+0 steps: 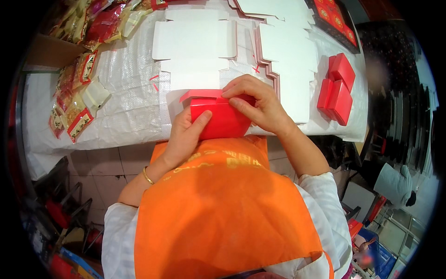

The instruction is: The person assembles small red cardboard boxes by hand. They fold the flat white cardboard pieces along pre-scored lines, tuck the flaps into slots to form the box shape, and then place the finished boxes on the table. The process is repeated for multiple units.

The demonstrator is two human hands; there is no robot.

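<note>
A red cardboard box (pixel 220 122) is held between my two hands at the table's near edge, just above the orange apron. Its top flap stands raised along the far side. My left hand (pixel 183 136) grips the box's left side, thumb pressed on the red face and fingers behind it. At the upper right corner, my right hand (pixel 258 103) pinches the flap edge between thumb and fingers. Right behind the box lies a flat white carton blank (pixel 195 42), its nearest part hidden by the box.
More carton blanks (pixel 288 69) lie stacked to the right. Several folded red boxes (pixel 341 102) sit near the table's right edge, with a dark tray of red packs (pixel 335 23) behind them. Packaged snacks (pixel 76 111) and an open brown carton (pixel 51 52) are on the left.
</note>
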